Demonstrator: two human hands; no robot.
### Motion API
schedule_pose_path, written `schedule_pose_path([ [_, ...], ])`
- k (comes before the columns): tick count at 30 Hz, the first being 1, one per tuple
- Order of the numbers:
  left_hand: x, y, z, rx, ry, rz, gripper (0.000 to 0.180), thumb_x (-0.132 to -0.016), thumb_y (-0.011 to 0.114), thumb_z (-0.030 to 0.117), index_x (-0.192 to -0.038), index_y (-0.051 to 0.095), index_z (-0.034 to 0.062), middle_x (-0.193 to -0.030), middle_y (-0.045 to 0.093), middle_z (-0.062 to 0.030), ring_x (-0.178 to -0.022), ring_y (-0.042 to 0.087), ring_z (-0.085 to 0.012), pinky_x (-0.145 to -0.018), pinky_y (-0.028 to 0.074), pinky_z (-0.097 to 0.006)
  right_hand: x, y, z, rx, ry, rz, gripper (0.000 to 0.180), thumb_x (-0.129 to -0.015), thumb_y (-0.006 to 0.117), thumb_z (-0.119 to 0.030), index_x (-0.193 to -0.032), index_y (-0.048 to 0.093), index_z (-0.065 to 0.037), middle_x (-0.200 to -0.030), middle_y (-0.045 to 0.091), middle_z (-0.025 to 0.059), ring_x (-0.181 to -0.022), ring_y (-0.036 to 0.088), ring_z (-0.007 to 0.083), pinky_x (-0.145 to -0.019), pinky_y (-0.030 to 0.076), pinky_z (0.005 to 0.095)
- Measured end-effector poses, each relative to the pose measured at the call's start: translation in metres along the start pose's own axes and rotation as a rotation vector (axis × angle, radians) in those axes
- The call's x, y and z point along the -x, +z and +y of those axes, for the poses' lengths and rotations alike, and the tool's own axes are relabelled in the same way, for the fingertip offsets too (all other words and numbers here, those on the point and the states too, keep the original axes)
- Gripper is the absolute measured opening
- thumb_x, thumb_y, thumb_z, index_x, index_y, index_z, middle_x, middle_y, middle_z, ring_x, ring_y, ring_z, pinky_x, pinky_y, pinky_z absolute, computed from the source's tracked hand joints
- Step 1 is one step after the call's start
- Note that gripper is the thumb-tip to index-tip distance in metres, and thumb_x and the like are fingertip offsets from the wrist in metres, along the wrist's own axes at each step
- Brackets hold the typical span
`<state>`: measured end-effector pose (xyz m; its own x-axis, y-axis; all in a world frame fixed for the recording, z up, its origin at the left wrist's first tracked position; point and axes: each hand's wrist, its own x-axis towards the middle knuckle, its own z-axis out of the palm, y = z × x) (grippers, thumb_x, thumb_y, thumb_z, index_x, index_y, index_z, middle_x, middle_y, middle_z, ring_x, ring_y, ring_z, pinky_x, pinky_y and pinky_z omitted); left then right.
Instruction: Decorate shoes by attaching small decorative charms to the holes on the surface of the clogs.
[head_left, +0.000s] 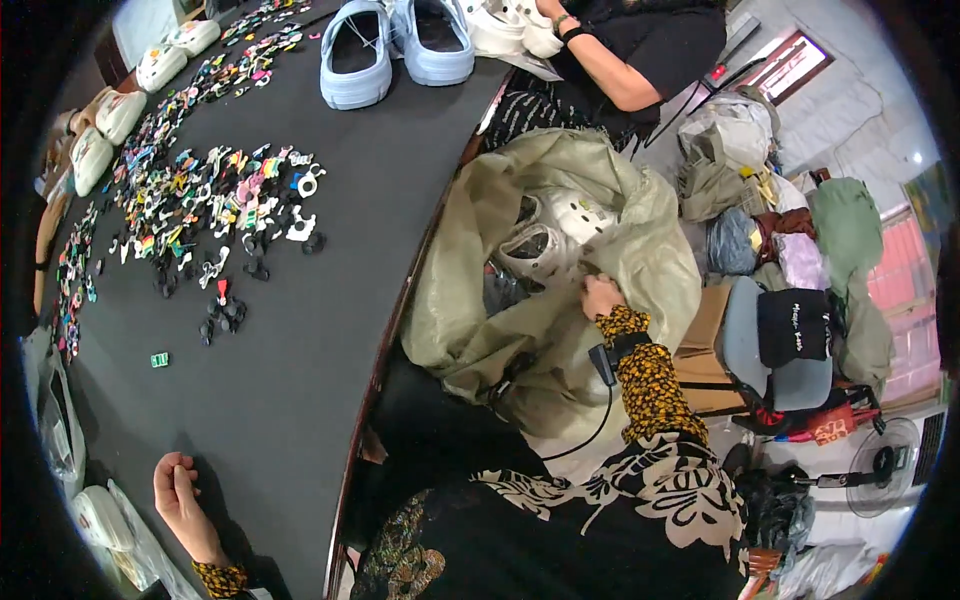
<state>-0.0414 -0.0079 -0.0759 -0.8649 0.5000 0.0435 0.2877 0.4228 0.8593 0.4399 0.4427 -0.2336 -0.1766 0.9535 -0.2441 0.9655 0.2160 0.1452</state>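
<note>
Over the near part of the table, my left hand [183, 505] hangs with its fingers loosely curled, and nothing shows in them. My right hand [602, 297] is at the mouth of a big olive-green woven sack [455, 320] beside the table. Its fingers are closed on the sack's fabric, their tips partly hidden. Just past that hand, inside the sack, lie white clogs [583, 215] with holes in their tops; one of them [535, 250] shows its inner side. The bottom of the sack is hidden.
Heaps of small colourful shoe charms [240, 190] cover the table's [290, 420] far left. Light blue clogs [435, 45] stand at its far edge. Another person's arm [615, 75] is beyond the sack. To the right are a grey chair [745, 335], piled bags and a fan [885, 465].
</note>
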Motion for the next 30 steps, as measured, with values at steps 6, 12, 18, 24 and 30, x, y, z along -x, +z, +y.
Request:
schedule_pose_path([
  [6, -0.006, 0.016, -0.007, 0.03, 0.06, -0.037, 0.02, -0.094, 0.049, 0.014, -0.105, 0.059, 0.0016, -0.09, 0.061, -0.0012, -0.075, 0.05, -0.0053, -0.062, 0.037, -0.018, -0.024, 0.061, 0.17, -0.053, 0.229, -0.129, 0.035, -0.084, 0.052, -0.025, -0.111, 0.056, -0.003, -0.114, 0.057, 0.0239, -0.11, 0.055, 0.0352, -0.088, 0.047, 0.0427],
  [12, 0.001, 0.0, -0.002, 0.002, 0.027, 0.039, 0.02, -0.094, 0.049, 0.014, -0.106, 0.059, 0.0011, -0.089, 0.061, -0.0007, -0.072, 0.049, -0.0044, -0.061, 0.036, -0.018, -0.006, 0.045, 0.13, 0.0, 0.272, -0.5, 0.032, -0.088, 0.055, -0.035, -0.094, 0.066, -0.005, -0.102, 0.064, 0.0123, -0.091, 0.061, 0.0263, -0.074, 0.049, 0.0369],
  [18, -0.007, 0.014, -0.01, 0.038, 0.037, 0.015, 0.019, -0.094, 0.049, 0.014, -0.105, 0.059, 0.002, -0.088, 0.06, 0.0002, -0.071, 0.049, -0.0031, -0.059, 0.035, -0.017, -0.047, 0.073, 0.153, 0.04, 0.301, 0.136, 0.024, -0.076, 0.058, -0.02, -0.086, 0.063, 0.001, -0.093, 0.064, 0.0188, -0.086, 0.061, 0.0365, -0.074, 0.049, 0.0434],
  [24, 0.001, 0.001, 0.003, -0.078, 0.067, 0.077, 0.016, -0.094, 0.049, 0.014, -0.1, 0.06, 0.0039, -0.085, 0.061, 0.0013, -0.07, 0.049, -0.0028, -0.057, 0.035, -0.017, -0.086, 0.018, 0.042, -0.522, -0.109, 0.247, 0.029, -0.078, 0.058, -0.021, -0.092, 0.065, 0.002, -0.094, 0.064, 0.0238, -0.089, 0.06, 0.0417, -0.079, 0.048, 0.0442],
  [30, -0.003, 0.011, 0.002, -0.006, 0.013, 0.017, 0.012, -0.092, 0.051, 0.013, -0.096, 0.059, 0.0047, -0.081, 0.058, 0.0013, -0.066, 0.047, -0.0029, -0.055, 0.036, -0.017, -0.158, 0.059, 0.112, -0.085, 0.015, 0.614, 0.02, -0.074, 0.067, -0.026, -0.072, 0.059, -0.007, -0.073, 0.061, 0.0091, -0.075, 0.059, 0.0319, -0.066, 0.046, 0.0419],
])
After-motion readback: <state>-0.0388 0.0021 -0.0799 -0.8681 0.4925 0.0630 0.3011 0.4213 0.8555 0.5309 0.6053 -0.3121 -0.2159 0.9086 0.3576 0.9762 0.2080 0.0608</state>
